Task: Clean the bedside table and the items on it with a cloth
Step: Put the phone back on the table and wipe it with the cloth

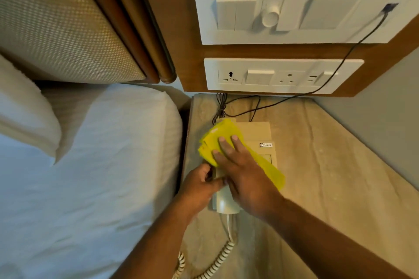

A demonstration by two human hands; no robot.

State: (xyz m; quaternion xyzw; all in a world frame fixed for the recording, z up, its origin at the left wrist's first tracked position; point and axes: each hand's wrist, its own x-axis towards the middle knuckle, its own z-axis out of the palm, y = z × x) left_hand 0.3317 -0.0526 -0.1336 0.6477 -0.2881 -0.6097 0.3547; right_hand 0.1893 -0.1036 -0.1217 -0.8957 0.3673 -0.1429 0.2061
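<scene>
A beige telephone (260,136) sits on the marble-topped bedside table (322,165), with its white handset (224,201) lying along its left side. A yellow cloth (213,140) is spread over the phone's upper left. My right hand (244,172) presses flat on the cloth, fingers pointing towards the wall. My left hand (199,186) grips the handset's left edge at its middle. The phone's keypad is hidden under the cloth and my hands.
A coiled cord (217,260) runs from the handset towards the table's front edge. Black cables (240,106) lie behind the phone and rise to white switch and socket panels (283,75) on the wood wall. A white-sheeted bed (90,165) borders the table's left side.
</scene>
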